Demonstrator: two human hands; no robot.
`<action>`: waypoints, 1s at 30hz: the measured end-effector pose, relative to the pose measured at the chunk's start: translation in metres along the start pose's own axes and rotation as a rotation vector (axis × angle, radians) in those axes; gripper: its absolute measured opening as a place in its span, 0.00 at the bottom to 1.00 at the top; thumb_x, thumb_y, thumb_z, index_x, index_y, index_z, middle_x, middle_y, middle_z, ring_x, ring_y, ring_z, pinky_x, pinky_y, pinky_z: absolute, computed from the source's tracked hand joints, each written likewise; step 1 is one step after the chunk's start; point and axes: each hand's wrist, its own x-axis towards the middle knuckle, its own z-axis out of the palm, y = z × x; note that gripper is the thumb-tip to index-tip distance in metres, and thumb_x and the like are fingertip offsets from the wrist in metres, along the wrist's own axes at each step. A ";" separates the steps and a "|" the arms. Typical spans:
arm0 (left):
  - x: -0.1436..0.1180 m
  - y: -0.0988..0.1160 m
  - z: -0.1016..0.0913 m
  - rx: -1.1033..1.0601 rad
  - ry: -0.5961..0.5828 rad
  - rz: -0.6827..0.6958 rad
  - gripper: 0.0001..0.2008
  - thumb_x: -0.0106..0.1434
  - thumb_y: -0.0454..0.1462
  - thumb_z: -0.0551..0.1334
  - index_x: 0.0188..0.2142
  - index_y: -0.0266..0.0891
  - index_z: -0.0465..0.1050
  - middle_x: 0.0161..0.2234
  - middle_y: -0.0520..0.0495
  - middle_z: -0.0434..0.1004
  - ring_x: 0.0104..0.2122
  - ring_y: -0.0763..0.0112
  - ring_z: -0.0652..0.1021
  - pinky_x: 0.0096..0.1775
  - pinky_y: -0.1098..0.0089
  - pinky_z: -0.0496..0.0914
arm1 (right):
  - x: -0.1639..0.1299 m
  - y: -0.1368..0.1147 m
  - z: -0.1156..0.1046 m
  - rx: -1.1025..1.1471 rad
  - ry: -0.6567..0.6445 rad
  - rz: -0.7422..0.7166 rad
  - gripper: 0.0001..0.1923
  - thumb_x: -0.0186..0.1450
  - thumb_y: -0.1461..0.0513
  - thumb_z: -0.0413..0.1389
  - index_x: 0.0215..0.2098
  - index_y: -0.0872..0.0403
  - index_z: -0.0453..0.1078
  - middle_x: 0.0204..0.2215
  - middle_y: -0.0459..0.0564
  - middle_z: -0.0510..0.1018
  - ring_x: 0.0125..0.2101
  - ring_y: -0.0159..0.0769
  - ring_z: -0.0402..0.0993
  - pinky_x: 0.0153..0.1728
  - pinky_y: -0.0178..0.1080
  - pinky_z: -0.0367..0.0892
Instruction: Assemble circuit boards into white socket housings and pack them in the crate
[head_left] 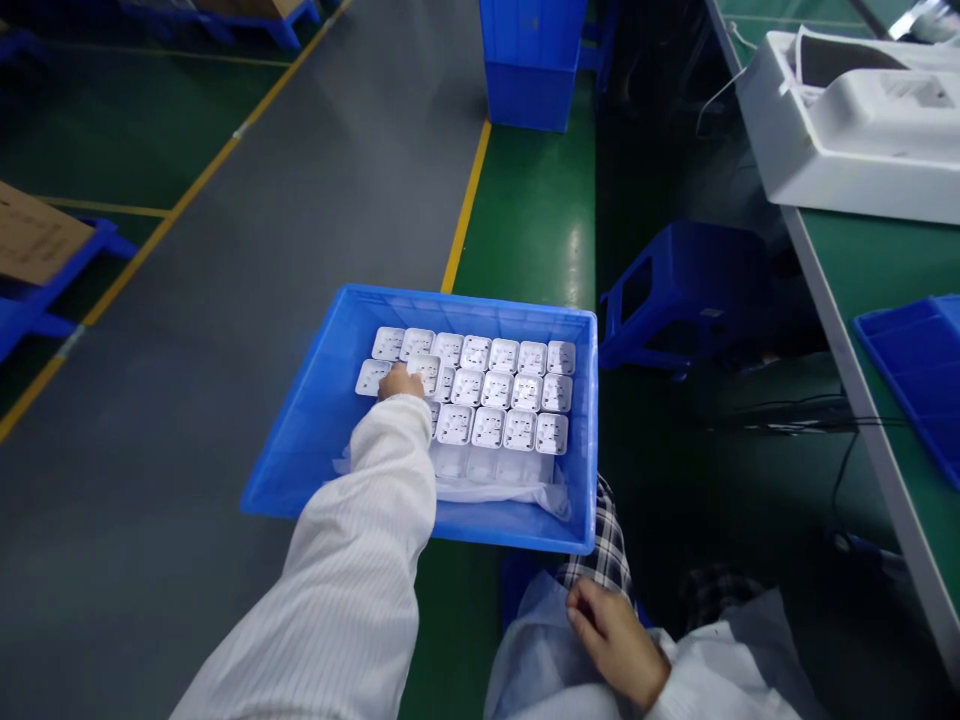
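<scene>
My left hand (400, 383) reaches into a blue plastic bin (300, 430), fingers closed on the edge of a white square plastic housing (425, 372). That piece sits slightly above its neighbours and overlaps them. Around it, several similar white housings (489, 426) lie in rows, with small dark holes and details inside. A translucent plastic sheet (510, 490) covers more pieces at the bin's near side. My right hand (616, 640) rests by my lap, fingers curled in, with nothing visible in it.
A blue stool (686, 290) stands right of the bin, beside a green-topped workbench (862, 260). On the bench are a large white plastic casing (862, 130) and a blue tray (919, 370). Stacked blue crates (531, 70) stand ahead; a carton (37, 235) rests on a blue pallet leftward.
</scene>
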 end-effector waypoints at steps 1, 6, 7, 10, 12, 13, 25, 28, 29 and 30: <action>0.002 0.004 -0.002 0.007 0.007 0.003 0.18 0.64 0.42 0.58 0.51 0.35 0.67 0.48 0.41 0.71 0.48 0.62 0.72 0.49 0.56 0.67 | 0.000 0.003 0.000 -0.001 -0.002 0.007 0.05 0.64 0.62 0.47 0.32 0.52 0.63 0.28 0.46 0.73 0.30 0.34 0.70 0.33 0.35 0.61; 0.014 0.024 -0.006 0.027 0.047 0.035 0.18 0.64 0.36 0.56 0.52 0.31 0.67 0.51 0.33 0.70 0.53 0.55 0.70 0.50 0.60 0.65 | 0.000 0.010 0.000 0.002 -0.018 0.033 0.05 0.64 0.62 0.47 0.31 0.52 0.63 0.28 0.47 0.74 0.30 0.35 0.70 0.34 0.35 0.61; 0.016 0.029 -0.006 0.029 0.052 0.041 0.18 0.64 0.36 0.56 0.52 0.31 0.67 0.52 0.32 0.69 0.53 0.54 0.69 0.50 0.61 0.64 | 0.001 0.011 0.000 0.002 -0.021 0.035 0.05 0.64 0.62 0.47 0.31 0.52 0.63 0.28 0.47 0.74 0.30 0.35 0.70 0.34 0.35 0.61; 0.024 0.044 -0.002 0.042 0.059 0.051 0.17 0.63 0.36 0.56 0.50 0.29 0.68 0.51 0.30 0.69 0.52 0.52 0.70 0.49 0.60 0.65 | 0.002 0.015 -0.001 0.009 -0.028 0.044 0.05 0.64 0.62 0.47 0.31 0.52 0.63 0.28 0.48 0.75 0.30 0.36 0.71 0.34 0.35 0.62; 0.030 0.053 0.004 0.054 0.060 0.057 0.17 0.62 0.36 0.57 0.49 0.29 0.69 0.50 0.29 0.70 0.50 0.51 0.71 0.48 0.59 0.66 | 0.003 0.020 -0.002 0.014 -0.033 0.056 0.05 0.63 0.61 0.47 0.31 0.52 0.63 0.28 0.48 0.75 0.30 0.36 0.72 0.33 0.35 0.63; 0.033 0.057 0.007 0.060 0.060 0.062 0.16 0.62 0.35 0.57 0.48 0.29 0.69 0.49 0.29 0.70 0.50 0.51 0.71 0.47 0.59 0.66 | 0.004 0.023 -0.002 0.015 -0.038 0.064 0.05 0.63 0.60 0.47 0.31 0.52 0.63 0.28 0.48 0.75 0.30 0.36 0.72 0.33 0.36 0.63; 0.049 0.065 0.031 0.099 0.111 0.082 0.16 0.61 0.33 0.55 0.48 0.30 0.69 0.50 0.29 0.68 0.50 0.51 0.71 0.46 0.59 0.67 | 0.009 0.044 0.001 -0.020 -0.095 0.111 0.03 0.62 0.61 0.49 0.32 0.51 0.63 0.30 0.48 0.76 0.32 0.36 0.73 0.35 0.34 0.63; 0.049 0.065 0.026 0.099 0.100 0.068 0.16 0.61 0.32 0.54 0.48 0.31 0.70 0.49 0.29 0.70 0.48 0.50 0.72 0.44 0.58 0.68 | 0.009 0.042 0.000 -0.021 -0.098 0.119 0.03 0.62 0.61 0.49 0.33 0.51 0.63 0.30 0.48 0.76 0.32 0.36 0.73 0.35 0.34 0.63; 0.050 0.064 0.023 0.098 0.095 0.065 0.16 0.61 0.31 0.54 0.48 0.32 0.70 0.48 0.30 0.70 0.47 0.50 0.72 0.43 0.58 0.68 | 0.009 0.041 -0.001 -0.019 -0.100 0.121 0.03 0.62 0.61 0.49 0.33 0.52 0.63 0.30 0.48 0.76 0.32 0.36 0.73 0.35 0.34 0.63; 0.051 0.063 0.019 0.096 0.094 0.060 0.16 0.62 0.32 0.53 0.48 0.32 0.71 0.48 0.31 0.71 0.47 0.51 0.73 0.43 0.58 0.68 | 0.009 0.041 -0.002 -0.017 -0.101 0.118 0.03 0.62 0.61 0.48 0.32 0.52 0.63 0.30 0.49 0.76 0.32 0.36 0.72 0.35 0.34 0.63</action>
